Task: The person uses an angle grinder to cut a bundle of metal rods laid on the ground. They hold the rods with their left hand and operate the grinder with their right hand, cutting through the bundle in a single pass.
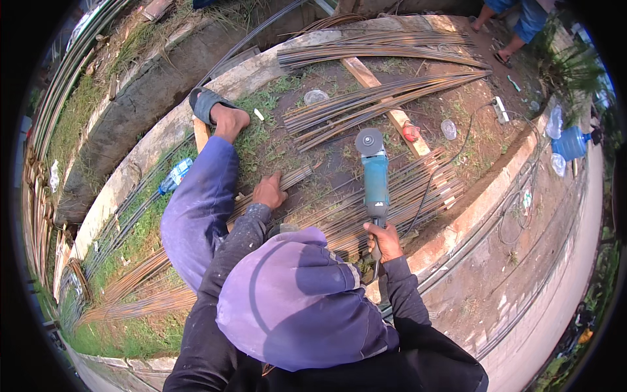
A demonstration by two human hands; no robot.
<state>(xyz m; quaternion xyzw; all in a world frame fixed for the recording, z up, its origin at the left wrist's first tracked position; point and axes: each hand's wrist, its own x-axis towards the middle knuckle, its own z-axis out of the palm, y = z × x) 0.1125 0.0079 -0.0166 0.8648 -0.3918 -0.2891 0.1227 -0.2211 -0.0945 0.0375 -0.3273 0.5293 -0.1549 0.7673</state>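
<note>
My right hand [384, 240] is closed round the dark rear handle of a teal angle grinder [376, 179]. The grinder lies lengthwise away from me, its round grey disc [369, 140] at the far end. Beneath and beside it spread long rusty steel rods [424, 189]. My left hand [269, 189] is at a short bundle of thin rods [299, 175], fingers curled over it near my bent left leg. Part of that bundle is hidden by the hand and sleeve. A black cord [450, 157] runs near the grinder to a white power strip [500, 110].
More rod bundles [379, 98] lie across a wooden plank [398, 121] farther off. A red object [411, 131] sits on the plank. A water bottle [175, 176] lies left of my leg; a blue jug [571, 143] stands right. Another person's legs [528, 29] show at far right.
</note>
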